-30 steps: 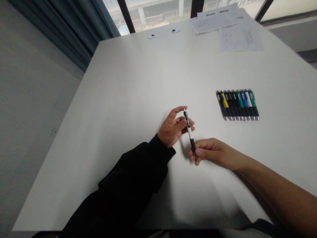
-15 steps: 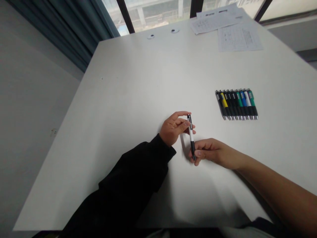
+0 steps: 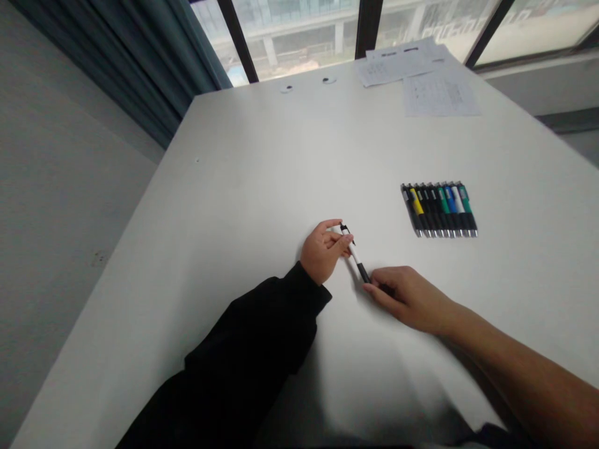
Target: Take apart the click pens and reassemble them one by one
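Note:
Between my two hands is a white pen [image 3: 354, 252] with a black grip and a black clip, slanting down to the right over the table. My left hand [image 3: 322, 251] pinches its upper part between thumb and fingers, the index fingertip at the button end. At the lower end, the thumb and fingers of my right hand [image 3: 403, 297] close on the tip, which they partly hide. A row of several pens [image 3: 438, 211] lies side by side to the right, with black, yellow, green, blue and white barrels.
The white table [image 3: 262, 162] reaches to the window. Printed papers [image 3: 440, 93] lie at its far right corner. Two small round fittings [image 3: 286, 90] sit along the far edge. A dark blue curtain [image 3: 159, 62] hangs at the far left.
The pen has turned from nearly upright in view to a clearer slant, its button end moving left with my left hand. The view has tipped up slightly.

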{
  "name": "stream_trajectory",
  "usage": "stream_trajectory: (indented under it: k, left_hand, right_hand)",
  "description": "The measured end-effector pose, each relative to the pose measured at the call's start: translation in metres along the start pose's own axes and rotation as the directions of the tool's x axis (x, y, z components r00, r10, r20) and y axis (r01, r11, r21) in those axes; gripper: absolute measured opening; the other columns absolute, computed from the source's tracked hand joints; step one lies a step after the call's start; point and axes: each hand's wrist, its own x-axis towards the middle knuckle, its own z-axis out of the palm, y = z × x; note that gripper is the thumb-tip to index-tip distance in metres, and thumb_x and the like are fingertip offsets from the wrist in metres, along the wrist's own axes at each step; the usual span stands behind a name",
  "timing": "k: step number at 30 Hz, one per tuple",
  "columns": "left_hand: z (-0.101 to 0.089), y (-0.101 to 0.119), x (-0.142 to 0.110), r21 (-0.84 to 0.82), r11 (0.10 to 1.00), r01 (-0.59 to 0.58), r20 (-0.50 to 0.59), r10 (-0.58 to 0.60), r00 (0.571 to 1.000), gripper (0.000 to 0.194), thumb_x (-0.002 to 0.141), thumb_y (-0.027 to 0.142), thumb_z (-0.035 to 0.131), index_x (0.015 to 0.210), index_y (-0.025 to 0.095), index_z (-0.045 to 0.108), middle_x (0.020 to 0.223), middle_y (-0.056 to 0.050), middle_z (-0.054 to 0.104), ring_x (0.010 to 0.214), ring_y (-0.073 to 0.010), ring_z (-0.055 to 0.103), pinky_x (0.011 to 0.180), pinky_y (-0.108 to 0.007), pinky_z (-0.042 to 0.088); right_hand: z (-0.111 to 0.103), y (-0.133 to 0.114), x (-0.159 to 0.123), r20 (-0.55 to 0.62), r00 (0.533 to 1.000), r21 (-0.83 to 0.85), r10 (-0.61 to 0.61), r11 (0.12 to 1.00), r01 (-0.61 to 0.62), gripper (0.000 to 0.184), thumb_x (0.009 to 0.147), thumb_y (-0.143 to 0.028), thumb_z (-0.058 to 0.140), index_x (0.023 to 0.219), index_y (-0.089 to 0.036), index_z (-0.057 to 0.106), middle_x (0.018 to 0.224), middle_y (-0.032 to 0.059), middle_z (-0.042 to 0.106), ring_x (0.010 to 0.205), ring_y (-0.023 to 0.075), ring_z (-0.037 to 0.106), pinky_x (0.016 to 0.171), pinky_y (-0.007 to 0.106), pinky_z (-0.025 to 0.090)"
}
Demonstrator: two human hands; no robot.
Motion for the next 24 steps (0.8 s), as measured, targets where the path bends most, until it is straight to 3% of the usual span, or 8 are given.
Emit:
stream_trajectory:
  k: [2,5,9,13,15,19,21,24]
  left_hand:
    - [0.001,0.0,0.001,-0.015,1.0,-0.004,-0.052,0.003,0.999,0.073,0.072,0.042,0.087,0.126,0.013,0.048,0.081,-0.002,0.071,0.064,-0.0144,0.07,0.063,-0.027,0.057]
    - [0.002,0.001,0.001,0.004,1.0,0.001,-0.095,0.0,0.996,0.073,0.074,0.044,0.085,0.127,0.013,0.045,0.087,-0.003,0.069,0.065,-0.0158,0.072,0.063,-0.029,0.059]
    - [0.001,0.0,-0.002,0.128,0.991,-0.037,-0.016,0.039,0.999,0.053,0.081,0.047,0.076,0.112,0.013,0.05,0.078,0.0,0.064,0.063,-0.0145,0.069,0.058,-0.026,0.056]
    - [-0.001,-0.003,-0.01,0.333,0.925,-0.181,0.1,0.156,0.983,0.028,0.091,0.038,0.064,0.106,0.015,0.059,0.082,-0.002,0.064,0.065,-0.0126,0.066,0.061,-0.026,0.055]
    - [-0.001,-0.003,-0.017,0.507,0.774,-0.38,0.222,0.309,0.925,0.015,0.092,0.03,0.061,0.099,0.017,0.064,0.081,-0.004,0.067,0.069,-0.0135,0.064,0.067,-0.029,0.054]
    - [-0.002,-0.003,-0.038,0.624,0.324,-0.712,0.555,0.457,0.695,0.014,0.091,0.022,0.058,0.081,0.019,0.067,0.082,-0.008,0.07,0.078,-0.0193,0.066,0.077,-0.036,0.053]
    - [-0.005,-0.006,-0.053,0.656,0.204,-0.727,0.583,0.476,0.659,0.013,0.089,0.021,0.059,0.08,0.018,0.067,0.082,-0.008,0.071,0.078,-0.0197,0.065,0.076,-0.036,0.053]
    - [-0.015,-0.014,-0.081,0.685,0.146,-0.713,0.561,0.518,0.645,0.009,0.087,0.022,0.06,0.084,0.018,0.068,0.087,-0.009,0.072,0.083,-0.0211,0.067,0.078,-0.037,0.055]
  right_hand:
    - [-0.001,0.001,0.003,-0.044,0.997,-0.233,0.057,0.97,-0.065,0.034,0.103,-0.035,0.04,0.076,-0.019,0.055,0.067,0.0033,0.061,0.059,0.0165,0.055,0.06,0.03,0.035]
    - [-0.006,0.009,0.009,-0.204,0.945,-0.475,0.256,0.818,-0.325,0.034,0.105,-0.035,0.035,0.089,-0.017,0.059,0.079,0.0103,0.07,0.066,0.0234,0.065,0.059,0.033,0.034]
    - [-0.017,0.022,0.017,-0.323,0.853,-0.521,0.409,0.676,-0.521,0.037,0.106,-0.035,0.031,0.098,-0.015,0.06,0.088,0.0151,0.074,0.075,0.0285,0.072,0.057,0.033,0.036]
    - [-0.021,0.025,0.019,-0.36,0.834,-0.515,0.417,0.657,-0.551,0.04,0.107,-0.035,0.028,0.1,-0.014,0.061,0.09,0.0166,0.075,0.077,0.03,0.074,0.06,0.034,0.042]
    - [-0.021,0.024,0.018,-0.375,0.829,-0.511,0.414,0.654,-0.558,0.042,0.107,-0.035,0.027,0.101,-0.014,0.062,0.092,0.0172,0.076,0.079,0.0303,0.075,0.063,0.034,0.045]
    - [-0.025,0.025,0.015,-0.405,0.819,-0.494,0.405,0.657,-0.569,0.05,0.108,-0.037,0.024,0.1,-0.011,0.066,0.093,0.0202,0.077,0.082,0.0311,0.076,0.067,0.036,0.049]
    - [-0.027,0.027,0.014,-0.42,0.813,-0.478,0.403,0.663,-0.576,0.052,0.108,-0.036,0.025,0.098,-0.01,0.068,0.091,0.022,0.077,0.08,0.0317,0.076,0.067,0.038,0.05]
    - [-0.029,0.029,0.013,-0.45,0.806,-0.449,0.384,0.683,-0.576,0.052,0.107,-0.036,0.026,0.097,-0.009,0.07,0.089,0.0227,0.077,0.079,0.0316,0.076,0.067,0.038,0.051]
